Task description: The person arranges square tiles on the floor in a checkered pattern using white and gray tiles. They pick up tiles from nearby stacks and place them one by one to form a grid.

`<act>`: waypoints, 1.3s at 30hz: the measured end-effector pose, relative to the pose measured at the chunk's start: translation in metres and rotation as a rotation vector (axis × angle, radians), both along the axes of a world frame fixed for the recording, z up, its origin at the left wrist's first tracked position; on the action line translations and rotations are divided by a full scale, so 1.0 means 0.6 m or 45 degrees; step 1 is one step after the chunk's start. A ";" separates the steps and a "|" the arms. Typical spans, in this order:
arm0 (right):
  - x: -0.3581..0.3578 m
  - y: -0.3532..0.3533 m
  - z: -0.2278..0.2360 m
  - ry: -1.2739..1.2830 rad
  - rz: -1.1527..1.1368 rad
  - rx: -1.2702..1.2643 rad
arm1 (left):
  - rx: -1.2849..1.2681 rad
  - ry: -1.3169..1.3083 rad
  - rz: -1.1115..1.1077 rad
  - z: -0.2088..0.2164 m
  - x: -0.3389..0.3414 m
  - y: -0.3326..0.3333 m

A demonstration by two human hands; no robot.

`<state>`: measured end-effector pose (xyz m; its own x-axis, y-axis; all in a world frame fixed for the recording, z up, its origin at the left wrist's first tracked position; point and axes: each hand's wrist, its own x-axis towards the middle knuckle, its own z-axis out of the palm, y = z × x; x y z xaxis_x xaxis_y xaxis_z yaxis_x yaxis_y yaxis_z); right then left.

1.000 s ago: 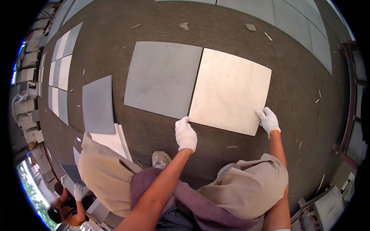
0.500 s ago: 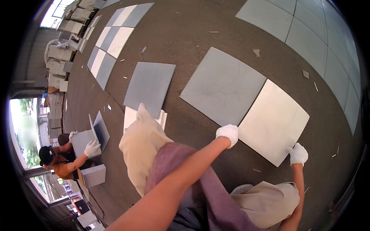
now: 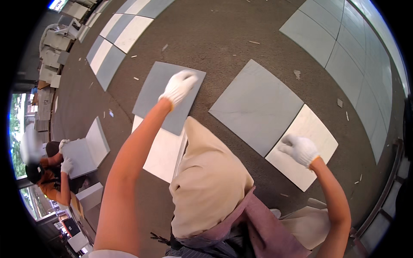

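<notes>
Brown floor (image 3: 215,47) surrounds you; left hand (image 3: 180,88) over grey tile (image 3: 150,88), right hand (image 3: 300,150) over white tile (image 3: 319,134), grips impossible to tell.

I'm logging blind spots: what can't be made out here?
In the head view:
White-gloved right hand: motion-blurred; touch on white square tile unclear.
Dark grey square tile: partly hidden by the white-gloved left hand.
Stacked white tiles beneath: count hidden by that tile and beige knee cloth.
Pale grey slabs: cut off by the top edge.

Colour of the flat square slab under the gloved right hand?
The slab is creamy white; best in head view.
</notes>
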<state>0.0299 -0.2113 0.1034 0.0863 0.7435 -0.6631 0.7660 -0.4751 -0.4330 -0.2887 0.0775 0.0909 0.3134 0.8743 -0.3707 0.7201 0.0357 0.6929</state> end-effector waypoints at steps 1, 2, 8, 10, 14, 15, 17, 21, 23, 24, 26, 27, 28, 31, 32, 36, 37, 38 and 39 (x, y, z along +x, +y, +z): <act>-0.026 0.020 -0.005 0.075 0.081 -0.072 | -0.035 -0.039 0.181 -0.049 -0.082 -0.029; -0.047 0.030 -0.024 0.121 0.062 -0.057 | -0.259 0.026 0.372 -0.064 -0.128 -0.059; -0.216 0.123 -0.086 0.690 -0.245 -0.140 | 0.288 0.466 0.644 -0.199 -0.334 -0.237; -0.267 0.155 -0.106 0.929 -0.402 -0.153 | 0.338 0.659 0.580 -0.206 -0.362 -0.261; -0.371 0.218 -0.130 1.140 -0.676 -0.216 | 0.779 0.941 0.424 -0.251 -0.403 -0.319; -0.389 0.231 -0.142 1.163 -0.704 -0.215 | 0.801 0.931 0.452 -0.258 -0.402 -0.319; -0.420 0.249 -0.171 1.185 -0.746 -0.203 | 0.847 0.908 0.503 -0.266 -0.398 -0.321; -0.479 0.297 -0.213 1.163 -0.867 -0.227 | 0.812 0.888 0.531 -0.262 -0.395 -0.319; -0.507 0.320 -0.227 1.193 -0.975 -0.229 | 0.789 0.861 0.537 -0.251 -0.393 -0.314; -0.521 0.330 -0.234 1.193 -1.053 -0.190 | 0.795 0.872 0.538 -0.252 -0.393 -0.312; -0.537 0.346 -0.250 1.207 -1.181 -0.136 | 0.816 0.881 0.533 -0.251 -0.390 -0.312; -0.541 0.351 -0.253 1.216 -1.228 -0.131 | 0.802 0.875 0.539 -0.247 -0.391 -0.311; -0.545 0.355 -0.256 1.225 -1.278 -0.125 | 0.788 0.867 0.543 -0.244 -0.392 -0.310; -0.557 0.373 -0.207 1.183 -1.254 -0.122 | 0.749 0.873 0.558 -0.239 -0.400 -0.312; -0.557 0.381 -0.214 1.229 -1.263 -0.106 | 0.741 0.876 0.560 -0.239 -0.402 -0.308; -0.557 0.415 -0.190 1.537 -1.236 -0.228 | 0.729 0.851 0.536 -0.239 -0.404 -0.307; -0.552 0.429 -0.168 1.636 -1.215 -0.285 | 0.734 0.849 0.533 -0.239 -0.402 -0.305; -0.547 0.435 -0.167 1.604 -1.159 -0.291 | 0.740 0.845 0.529 -0.238 -0.401 -0.305; -0.546 0.438 -0.154 1.625 -1.157 -0.263 | 0.710 0.842 0.535 -0.237 -0.398 -0.304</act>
